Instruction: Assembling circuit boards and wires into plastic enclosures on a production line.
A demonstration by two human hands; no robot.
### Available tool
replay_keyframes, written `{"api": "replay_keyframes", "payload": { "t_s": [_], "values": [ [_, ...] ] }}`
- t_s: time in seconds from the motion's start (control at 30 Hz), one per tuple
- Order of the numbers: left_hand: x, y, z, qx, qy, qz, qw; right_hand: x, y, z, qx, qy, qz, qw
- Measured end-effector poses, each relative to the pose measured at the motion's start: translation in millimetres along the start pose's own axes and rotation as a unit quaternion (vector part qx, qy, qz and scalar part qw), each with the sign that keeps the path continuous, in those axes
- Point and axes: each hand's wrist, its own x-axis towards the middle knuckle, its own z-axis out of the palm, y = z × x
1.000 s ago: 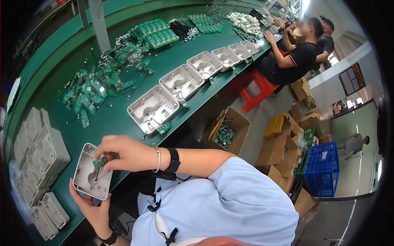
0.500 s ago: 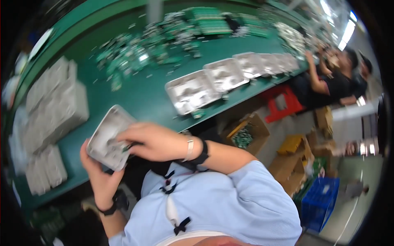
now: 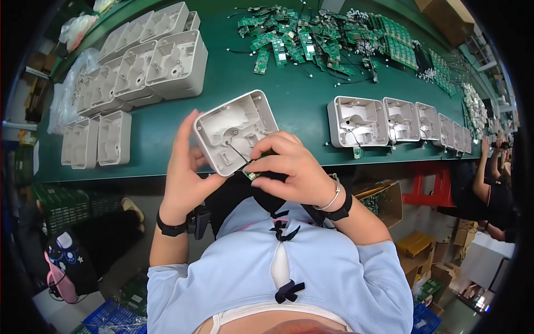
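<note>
A light grey square plastic housing (image 3: 236, 131) is tilted over the near part of the bench, its hollow side facing up. My left hand (image 3: 188, 167) grips it, the fingers along its left wall and the thumb under the near corner. My right hand (image 3: 292, 167) is closed at the lower right edge, pinching a small green circuit board (image 3: 251, 175) between thumb and fingers. A thin black wire (image 3: 238, 151) runs from a round hole inside the housing to that board. My right fingers partly hide the board.
On the green bench (image 3: 289, 111), stacked grey housings (image 3: 175, 64) stand at left. A row of housings (image 3: 359, 119) with wired boards hanging over the front edge stretches right. Loose circuit boards (image 3: 306, 44) are heaped at the back. Another person (image 3: 484, 183) works at far right, near a red stool (image 3: 431, 186).
My view has swung, so the housing sits nearer the picture's middle. My right hand has moved from inside the housing to its lower right edge, where the board shows in the fingers.
</note>
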Motion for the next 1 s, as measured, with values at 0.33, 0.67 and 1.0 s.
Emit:
{"api": "replay_keyframes", "payload": {
  "t_s": [0.33, 0.67, 1.0],
  "values": [
    [2.2, -4.1, -2.3, -0.008, -0.01, -0.004, 1.0, 3.2, 3.4, 15.4, -0.028, 0.047, 0.063, 0.997],
    [9.3, -8.3, 5.5, -0.099, -0.041, -0.003, 0.994, 7.2, -8.3, 7.3, -0.173, 0.021, -0.041, 0.984],
    [55.9, 8.2, 48.0, 0.02, -0.159, -0.118, 0.98, -19.4, -1.3, -38.7, -0.269, -0.001, -0.003, 0.963]
  ]
}}
